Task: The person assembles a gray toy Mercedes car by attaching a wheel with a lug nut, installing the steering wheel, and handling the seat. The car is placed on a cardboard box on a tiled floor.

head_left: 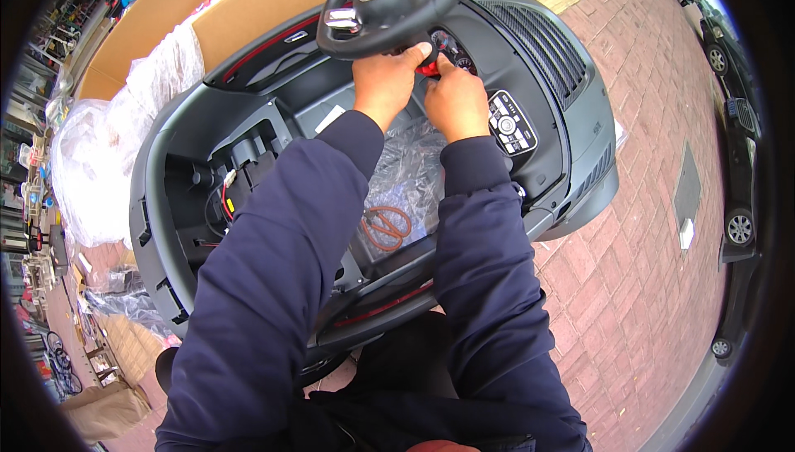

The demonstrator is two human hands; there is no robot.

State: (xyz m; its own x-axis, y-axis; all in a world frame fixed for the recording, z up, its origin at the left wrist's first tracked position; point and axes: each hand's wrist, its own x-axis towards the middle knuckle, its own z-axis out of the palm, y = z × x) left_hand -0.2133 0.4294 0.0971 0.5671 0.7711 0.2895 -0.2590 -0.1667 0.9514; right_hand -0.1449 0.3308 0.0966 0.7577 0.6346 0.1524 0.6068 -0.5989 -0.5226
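A grey ride-on toy car (542, 125) stands in front of me, its seat off and its inside open. My left hand (383, 86) is closed at the base of the black steering wheel (387, 9), thumb pointing right, the other fingers mostly hidden beneath the rim. Close beside it, my right hand (458, 102) is closed at the steering column, against a small red part (429, 68) whose kind I cannot make out. Right of that hand lies a dashboard panel with buttons (511, 123). A clear plastic bag (406, 166) and a coiled reddish-brown cord (387, 229) rest on the car's floor.
A large cardboard box (132, 33) and crumpled clear plastic wrap (99, 166) lie left of the car. Wires (225, 199) show in the open rear compartment. Brick paving (617, 286) extends to the right, with parked cars (737, 170) at the far edge.
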